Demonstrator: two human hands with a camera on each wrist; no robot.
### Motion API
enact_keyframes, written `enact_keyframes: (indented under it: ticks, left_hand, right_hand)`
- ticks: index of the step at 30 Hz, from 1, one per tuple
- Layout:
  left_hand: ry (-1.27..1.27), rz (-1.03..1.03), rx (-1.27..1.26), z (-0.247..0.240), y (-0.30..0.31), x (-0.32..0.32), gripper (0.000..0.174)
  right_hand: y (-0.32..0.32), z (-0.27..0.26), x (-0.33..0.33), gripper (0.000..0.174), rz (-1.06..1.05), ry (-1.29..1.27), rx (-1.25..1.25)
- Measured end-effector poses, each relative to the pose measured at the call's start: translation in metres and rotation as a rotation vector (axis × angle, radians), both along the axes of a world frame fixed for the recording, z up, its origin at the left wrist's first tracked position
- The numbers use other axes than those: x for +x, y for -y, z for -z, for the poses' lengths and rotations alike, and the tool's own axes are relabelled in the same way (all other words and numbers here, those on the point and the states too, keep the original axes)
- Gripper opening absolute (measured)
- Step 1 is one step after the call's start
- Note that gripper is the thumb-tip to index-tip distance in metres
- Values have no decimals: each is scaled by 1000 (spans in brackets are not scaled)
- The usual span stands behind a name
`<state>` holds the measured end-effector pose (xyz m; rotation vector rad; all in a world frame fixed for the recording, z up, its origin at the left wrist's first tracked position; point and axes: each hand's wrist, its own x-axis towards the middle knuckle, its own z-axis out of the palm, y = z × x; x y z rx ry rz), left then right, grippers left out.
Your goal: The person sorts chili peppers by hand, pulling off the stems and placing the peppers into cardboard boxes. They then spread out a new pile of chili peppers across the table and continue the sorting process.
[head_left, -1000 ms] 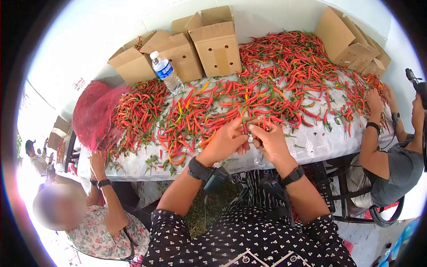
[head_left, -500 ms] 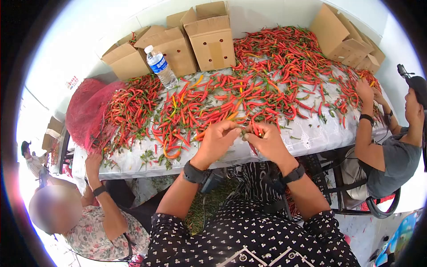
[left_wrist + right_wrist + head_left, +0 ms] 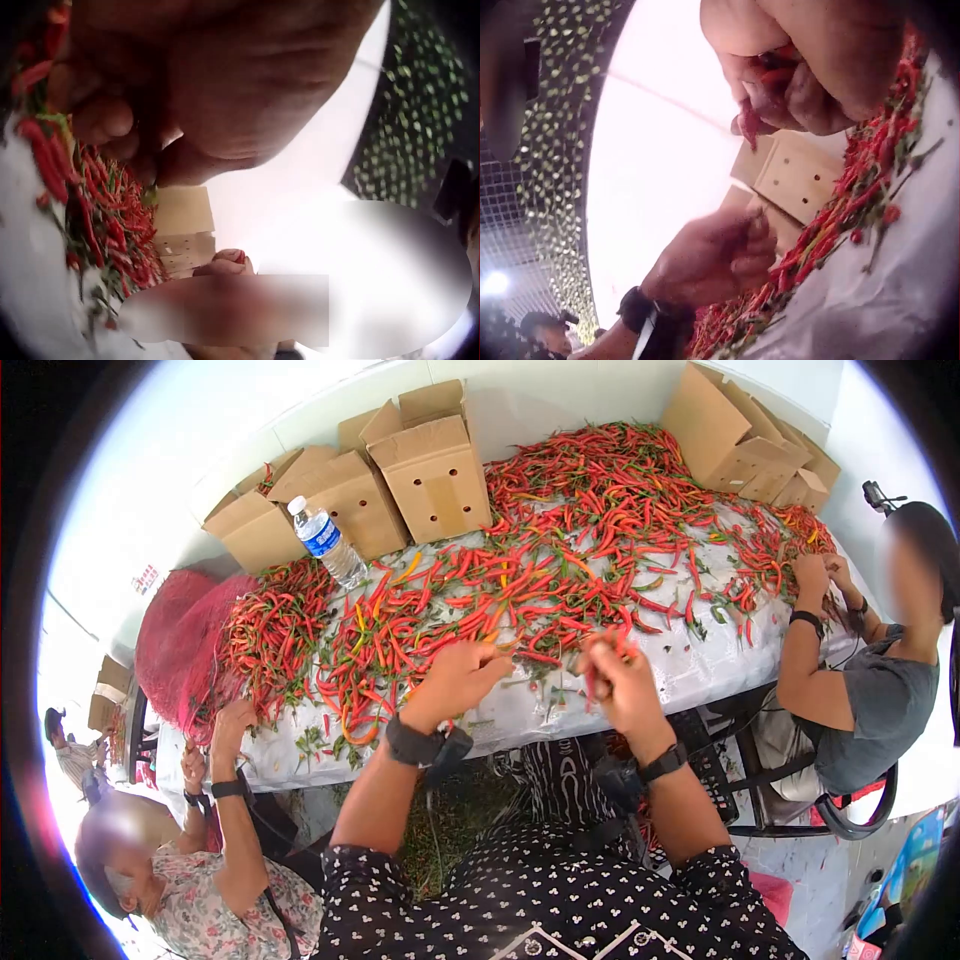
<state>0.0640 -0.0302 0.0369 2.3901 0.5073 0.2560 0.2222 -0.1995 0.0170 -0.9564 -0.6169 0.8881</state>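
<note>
Red chillies [image 3: 590, 682] are gripped in my right hand [image 3: 625, 695], which hangs over the table's near side; the right wrist view has red chillies [image 3: 777, 75] inside its curled fingers and one tip poking out below. To its left, apart from it, is my left hand [image 3: 455, 682], thumb and forefinger pinched together. A small green stem [image 3: 151, 196] shows at its fingertips in the left wrist view. Loose chillies [image 3: 470, 600] lie spread on the white tablecloth [image 3: 690, 675] beyond both hands.
Cardboard boxes [image 3: 430, 480] and a water bottle [image 3: 328, 543] stand along the back. A red mesh bag [image 3: 180, 645] lies at the left. Seated people handle chillies at both ends; a bigger chilli heap [image 3: 610, 460] is at the back.
My hands were close together at the chillies and have moved apart, the left leftward, the right rightward with red chillies in it. The head view has shifted slightly.
</note>
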Motion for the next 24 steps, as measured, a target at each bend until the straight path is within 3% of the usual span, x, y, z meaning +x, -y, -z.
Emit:
enact_keyframes:
  ticks: [1, 2, 3, 5, 7, 10, 11, 12, 14, 15, 18, 24]
  left_hand:
    - [-115, 33, 76, -9, -4, 10, 25]
    - [-114, 36, 80, -12, -8, 24, 25]
    - [13, 96, 93, -12, -9, 39, 24]
    - [144, 163, 109, -10, -10, 75, 26]
    - [280, 215, 421, 2, -12, 112, 27]
    - [201, 219, 416, 23, -17, 151, 36]
    - [320, 246, 471, 34, -21, 158, 29]
    - [321, 250, 468, 30, -20, 159, 29]
    - [-87, 317, 426, 17, -26, 149, 21]
    - [16, 394, 455, 21, -37, 142, 15]
    - [-127, 340, 454, 3, -56, 109, 15]
    - [-148, 42, 355, -29, -87, 72, 18]
  right_hand:
    - [-1, 4, 8, 9, 2, -1, 2]
    - [-3, 9, 16, 9, 155, -169, -16]
    - [-5, 15, 24, 12, 308, -336, -34]
    - [-4, 33, 38, 11, 311, -372, -32]
    - [-1, 44, 46, 11, 298, -447, -13]
    - [4, 51, 51, 6, 204, -455, 50]
    - [5, 50, 52, 6, 213, -483, 24]
    - [4, 48, 52, 6, 217, -483, 23]
    - [4, 48, 51, 6, 227, -520, 29]
    - [6, 50, 52, 7, 191, -496, 50]
    - [8, 48, 51, 7, 143, -460, 65]
    - [5, 48, 48, 5, 160, -516, 123]
